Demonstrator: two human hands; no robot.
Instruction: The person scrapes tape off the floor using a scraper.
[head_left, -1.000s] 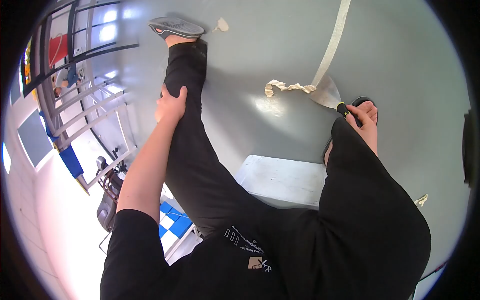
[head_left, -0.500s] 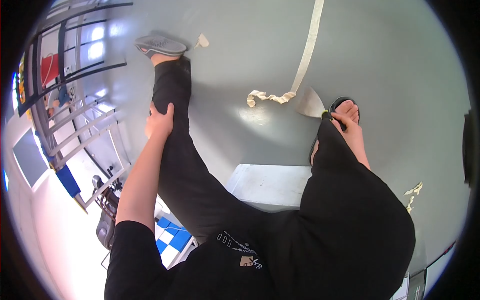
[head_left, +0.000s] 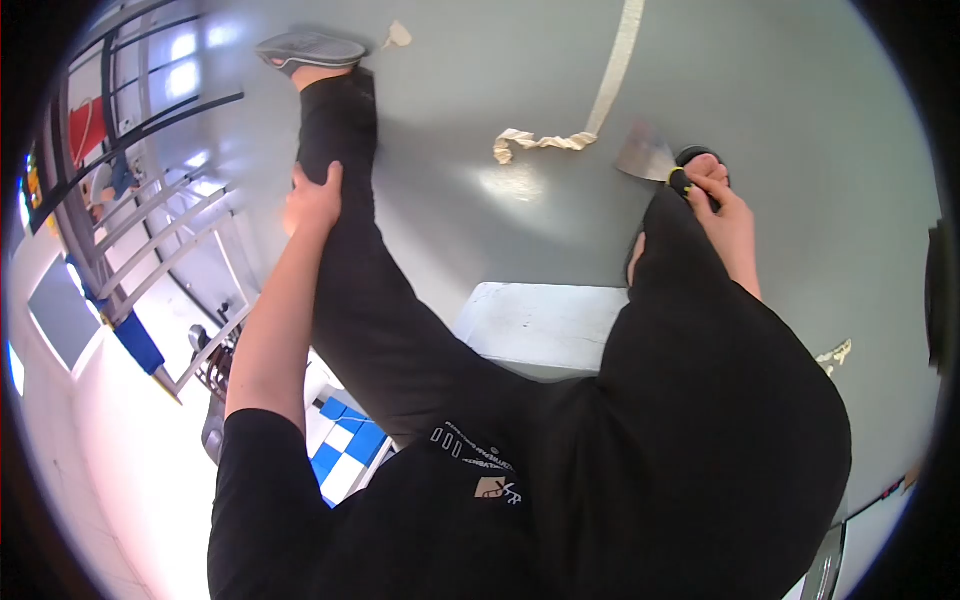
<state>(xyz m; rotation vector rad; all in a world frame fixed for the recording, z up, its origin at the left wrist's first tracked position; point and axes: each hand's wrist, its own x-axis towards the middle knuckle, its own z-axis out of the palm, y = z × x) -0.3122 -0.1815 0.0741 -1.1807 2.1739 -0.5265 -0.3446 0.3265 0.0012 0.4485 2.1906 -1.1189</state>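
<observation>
My right hand (head_left: pixel 732 225) grips the dark, yellow-trimmed handle of a putty knife (head_left: pixel 642 158). Its wide metal blade points left, just above or on the grey floor, next to my right foot in a black sandal (head_left: pixel 703 165). To the left of the blade, a pale strip of tape (head_left: pixel 612 80) runs along the floor, its near end (head_left: pixel 545 140) peeled up and crumpled. My left hand (head_left: pixel 316 203) is wrapped around my left lower leg (head_left: pixel 338 135), thumb on one side; the other fingers are mostly hidden.
Between my legs is a low white seat (head_left: pixel 540 318). Torn tape scraps lie by my left shoe (head_left: pixel 398 35) and at the right (head_left: pixel 838 355). Metal frames (head_left: pixel 150 205) stand at the left, near a blue-and-white checked box (head_left: pixel 345 445).
The view has shifted, and floor items sit higher in the picture. My right hand and the putty knife have moved slightly rightward, away from the curled tape end. My left hand stays on the leg.
</observation>
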